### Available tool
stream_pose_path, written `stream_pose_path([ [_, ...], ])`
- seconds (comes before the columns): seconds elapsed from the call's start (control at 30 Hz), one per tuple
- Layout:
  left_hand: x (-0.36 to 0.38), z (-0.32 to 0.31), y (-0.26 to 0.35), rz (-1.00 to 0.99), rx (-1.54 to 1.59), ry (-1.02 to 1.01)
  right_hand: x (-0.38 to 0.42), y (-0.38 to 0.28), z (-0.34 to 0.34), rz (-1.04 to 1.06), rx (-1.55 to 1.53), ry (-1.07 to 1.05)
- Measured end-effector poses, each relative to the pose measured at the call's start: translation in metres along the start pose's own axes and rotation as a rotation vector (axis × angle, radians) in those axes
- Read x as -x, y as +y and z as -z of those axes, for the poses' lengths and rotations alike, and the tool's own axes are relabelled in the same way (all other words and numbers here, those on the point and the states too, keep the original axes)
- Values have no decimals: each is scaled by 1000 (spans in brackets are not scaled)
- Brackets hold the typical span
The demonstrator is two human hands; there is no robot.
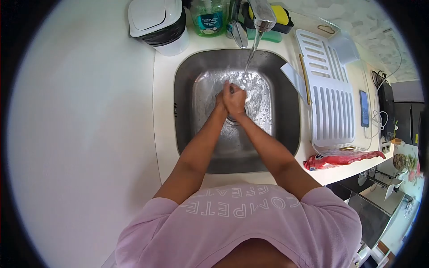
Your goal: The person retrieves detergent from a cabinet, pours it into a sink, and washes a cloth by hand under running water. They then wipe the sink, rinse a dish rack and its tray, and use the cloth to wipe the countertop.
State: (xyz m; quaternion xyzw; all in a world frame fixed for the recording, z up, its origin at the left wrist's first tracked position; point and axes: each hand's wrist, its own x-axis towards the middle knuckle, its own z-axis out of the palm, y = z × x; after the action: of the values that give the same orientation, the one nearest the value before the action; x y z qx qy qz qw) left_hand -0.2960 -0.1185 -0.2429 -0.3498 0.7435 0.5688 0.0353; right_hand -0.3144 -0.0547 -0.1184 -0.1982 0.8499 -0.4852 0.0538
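Both of my hands are together inside the steel sink (183, 134), left of the stream of running water (253, 56) that falls from the tap (263, 20). My right hand (235, 99) is closed, its fingers curled over a small dark thing that I cannot make out. Pressed against it on the left side is my left hand (220, 100), mostly covered, so its fingers cannot be told apart. Water drops cover the sink floor around the drain, which is partly hidden below my wrists.
Behind the sink stand a lidded white bin (156, 22), a green soap bottle (208, 18) and a yellow sponge (280, 15) in a dark holder. At right are a white dish rack (330, 107), a knife (295, 80), a phone (364, 108) and a red packet (339, 159).
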Motion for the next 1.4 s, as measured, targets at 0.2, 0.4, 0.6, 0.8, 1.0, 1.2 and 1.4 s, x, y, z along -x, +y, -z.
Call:
stream_pose_path([
  [0.2, 46, 30, 75, 365, 1073, 184, -42, 84, 25, -188, 93, -77],
  [0.4, 33, 42, 34, 225, 958, 133, -58, 101, 39, 166, 186, -185],
  [0.6, 77, 86, 97, 94, 893, -121, -51, 116, 51, 227, -11, -585],
  [0.8, 60, 58, 45, 254, 1080, -9, -36, 77, 23, -454, -1079, -395],
  [1.0, 55, 12, 62, 311, 1113, 169, 16, -13, 9, 317, -36, -106],
  [1.2, 59, -2, 67, 330, 1000, 239, -1, 29, 1, -58, -70, 69],
  [1.4, 38, 0, 50, 215, 1019, 186, -23, 68, 5, -69, -62, 9],
])
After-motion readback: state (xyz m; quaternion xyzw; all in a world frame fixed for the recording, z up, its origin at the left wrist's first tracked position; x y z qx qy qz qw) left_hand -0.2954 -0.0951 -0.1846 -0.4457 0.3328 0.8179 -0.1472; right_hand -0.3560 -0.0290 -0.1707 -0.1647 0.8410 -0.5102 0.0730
